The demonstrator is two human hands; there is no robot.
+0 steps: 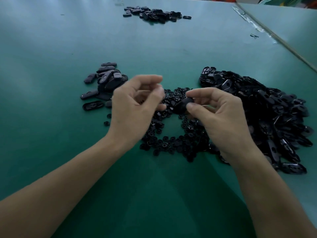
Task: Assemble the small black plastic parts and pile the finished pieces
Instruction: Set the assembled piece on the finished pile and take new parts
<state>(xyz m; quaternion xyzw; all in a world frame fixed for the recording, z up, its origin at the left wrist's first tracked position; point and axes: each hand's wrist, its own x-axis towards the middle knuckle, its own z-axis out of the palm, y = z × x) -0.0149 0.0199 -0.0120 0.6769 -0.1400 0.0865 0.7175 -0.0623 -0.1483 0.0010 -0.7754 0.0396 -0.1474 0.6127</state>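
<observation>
My right hand (221,117) pinches a black oval plastic part (182,104) between thumb and forefinger, just above the table. My left hand (135,107) hovers close beside it on the left, fingers curled and blurred; whether it holds a small piece I cannot tell. Under both hands lies a spread of small round black parts (171,143). A big heap of black oval shells (267,114) sits to the right. A smaller pile of closed oval pieces (104,81) lies to the left of my left hand.
The green table (51,117) runs far ahead. Another pile of black pieces (154,13) lies at the far side. A seam with a second green surface (291,28) crosses the right corner, with a lone small part (254,36) near it.
</observation>
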